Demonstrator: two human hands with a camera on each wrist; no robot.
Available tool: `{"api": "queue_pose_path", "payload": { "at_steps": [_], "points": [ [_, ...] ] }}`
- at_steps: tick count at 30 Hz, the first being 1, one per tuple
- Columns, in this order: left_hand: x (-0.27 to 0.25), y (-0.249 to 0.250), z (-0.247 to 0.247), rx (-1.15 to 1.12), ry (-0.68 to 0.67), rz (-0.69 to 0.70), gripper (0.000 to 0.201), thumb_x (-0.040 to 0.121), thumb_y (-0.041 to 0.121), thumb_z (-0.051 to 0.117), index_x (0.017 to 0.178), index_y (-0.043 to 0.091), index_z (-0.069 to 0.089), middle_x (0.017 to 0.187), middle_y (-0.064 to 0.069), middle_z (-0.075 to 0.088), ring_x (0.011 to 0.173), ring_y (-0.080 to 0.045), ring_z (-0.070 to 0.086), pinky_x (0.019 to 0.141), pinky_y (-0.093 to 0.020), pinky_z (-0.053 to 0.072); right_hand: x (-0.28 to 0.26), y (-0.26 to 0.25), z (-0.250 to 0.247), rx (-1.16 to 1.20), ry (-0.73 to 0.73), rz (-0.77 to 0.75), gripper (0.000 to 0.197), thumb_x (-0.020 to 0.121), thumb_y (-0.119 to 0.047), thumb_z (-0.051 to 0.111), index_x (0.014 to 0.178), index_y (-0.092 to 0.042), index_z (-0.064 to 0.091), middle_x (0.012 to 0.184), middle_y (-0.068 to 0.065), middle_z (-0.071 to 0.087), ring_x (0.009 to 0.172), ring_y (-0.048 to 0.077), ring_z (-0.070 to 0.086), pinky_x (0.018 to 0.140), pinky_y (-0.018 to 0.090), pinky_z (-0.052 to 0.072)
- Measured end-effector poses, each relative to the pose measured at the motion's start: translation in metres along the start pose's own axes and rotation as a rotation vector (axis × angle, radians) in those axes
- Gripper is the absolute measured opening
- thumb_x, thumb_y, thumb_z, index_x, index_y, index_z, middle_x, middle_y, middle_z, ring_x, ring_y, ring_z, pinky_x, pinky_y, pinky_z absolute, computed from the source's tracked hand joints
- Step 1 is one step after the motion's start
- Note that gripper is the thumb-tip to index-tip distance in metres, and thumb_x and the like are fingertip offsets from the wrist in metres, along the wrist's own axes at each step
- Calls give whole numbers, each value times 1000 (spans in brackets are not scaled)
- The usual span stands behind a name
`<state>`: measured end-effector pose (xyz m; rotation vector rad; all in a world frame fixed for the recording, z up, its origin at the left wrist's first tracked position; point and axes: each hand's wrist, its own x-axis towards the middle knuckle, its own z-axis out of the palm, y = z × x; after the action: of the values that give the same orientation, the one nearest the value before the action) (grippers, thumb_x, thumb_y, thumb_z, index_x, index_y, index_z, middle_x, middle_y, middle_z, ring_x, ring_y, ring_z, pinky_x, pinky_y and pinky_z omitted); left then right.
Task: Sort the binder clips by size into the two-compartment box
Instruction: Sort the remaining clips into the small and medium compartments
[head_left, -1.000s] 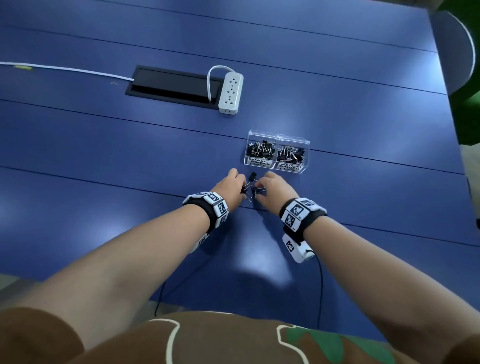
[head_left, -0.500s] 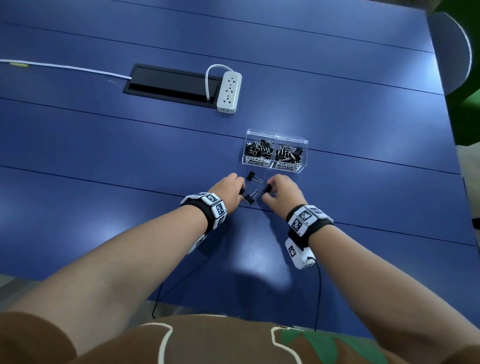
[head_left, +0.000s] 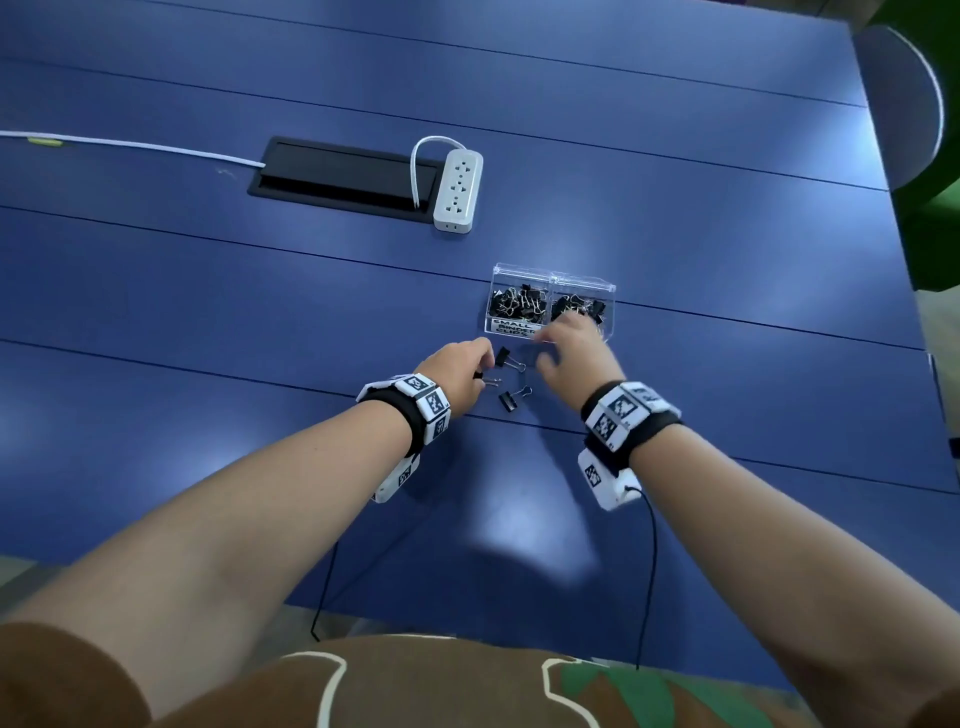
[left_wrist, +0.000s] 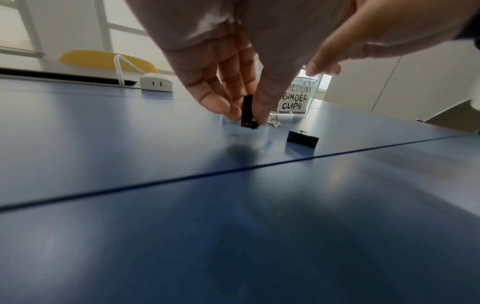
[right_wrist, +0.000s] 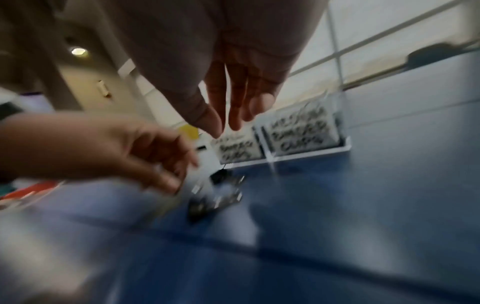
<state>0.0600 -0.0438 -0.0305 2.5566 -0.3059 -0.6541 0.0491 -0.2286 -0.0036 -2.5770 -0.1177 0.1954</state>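
A clear two-compartment box stands on the blue table; its left half is labelled small binder clips, its right half medium, and both hold black clips. My left hand pinches a small black clip between thumb and fingers, just off the table. Two more black clips lie loose in front of the box, one nearer it and one nearer me. My right hand hovers over the box's front edge at the medium side, fingers spread, with nothing visible in it. The right wrist view is blurred.
A white power strip and a black cable hatch lie further back on the left. The table's right edge runs past a grey chair. Bare table top surrounds the box.
My right hand has moved from the loose clips forward to the box, and the clip it pinched no longer shows. My left hand has stayed by the loose clips and holds one.
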Motion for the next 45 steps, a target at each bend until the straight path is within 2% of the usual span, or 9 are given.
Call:
{"api": "queue_pose_path", "payload": {
  "at_steps": [5, 11, 14, 20, 26, 33, 37, 40, 45],
  "points": [
    [16, 6, 0, 42, -19, 34, 50, 87, 11, 58, 133, 25, 45, 127, -4, 58, 114, -29, 56, 94, -47, 50, -28, -5, 45, -123, -361, -23, 40, 81, -12, 55, 120, -8, 57, 122, 11, 48, 117, 30, 40, 97, 48, 44],
    [27, 15, 11, 195, -94, 16, 61, 92, 12, 51, 146, 24, 26, 130, -13, 49, 121, -34, 47, 97, -50, 47, -48, 4, 58, -102, -299, -14, 22, 88, -16, 56, 106, -3, 55, 117, 13, 47, 112, 33, 43, 86, 47, 48],
    [29, 15, 15, 238, -92, -4, 50, 93, 13, 48, 142, 17, 35, 131, -15, 45, 121, -36, 46, 98, -50, 46, -51, 9, 52, -58, -258, 5, 17, 89, -11, 50, 102, -2, 56, 111, 16, 51, 106, 36, 48, 82, 43, 46],
    [25, 14, 16, 226, 10, -23, 19, 88, 10, 56, 105, 9, 48, 118, -13, 36, 79, -36, 55, 75, -48, 54, -41, 17, 1, 137, -8, 156, 11, 82, -15, 56, 89, -14, 66, 91, 3, 64, 82, 22, 60, 79, 31, 50],
    [21, 15, 21, 237, 9, -9, 21, 87, 5, 53, 108, 10, 49, 120, -9, 44, 98, -32, 54, 75, -44, 50, -3, 26, -60, 254, 242, 266, 13, 82, -16, 60, 89, -12, 70, 79, -2, 63, 74, 12, 57, 74, 18, 40],
    [15, 21, 24, 252, -24, -36, 18, 90, 8, 52, 108, 6, 50, 116, -14, 40, 87, -35, 53, 77, -45, 52, 33, 38, -58, 58, 37, 300, 21, 87, -13, 52, 94, -9, 72, 94, 14, 70, 89, 29, 63, 79, 27, 47],
    [16, 35, 20, 99, 28, 71, 17, 91, 11, 53, 108, 9, 57, 114, -11, 45, 92, -33, 56, 83, -46, 52, 31, 48, -44, 64, 46, 258, 20, 90, -11, 55, 103, -6, 70, 111, 15, 53, 91, 29, 55, 83, 26, 42],
    [27, 61, 8, 36, 118, 158, 21, 92, 16, 54, 112, 12, 58, 116, -9, 47, 97, -30, 57, 85, -43, 51, 28, 55, -38, 142, 129, 295, 15, 88, -16, 61, 98, -5, 61, 101, 5, 41, 80, 21, 46, 78, 28, 42],
    [64, 96, -11, 13, 140, 167, 23, 92, 12, 54, 114, 8, 58, 120, -13, 47, 97, -33, 60, 91, -41, 49, 32, 62, -29, 240, 107, 398, 20, 86, -25, 63, 85, -14, 47, 83, 5, 55, 77, 23, 50, 70, 29, 38]
  ]
}}
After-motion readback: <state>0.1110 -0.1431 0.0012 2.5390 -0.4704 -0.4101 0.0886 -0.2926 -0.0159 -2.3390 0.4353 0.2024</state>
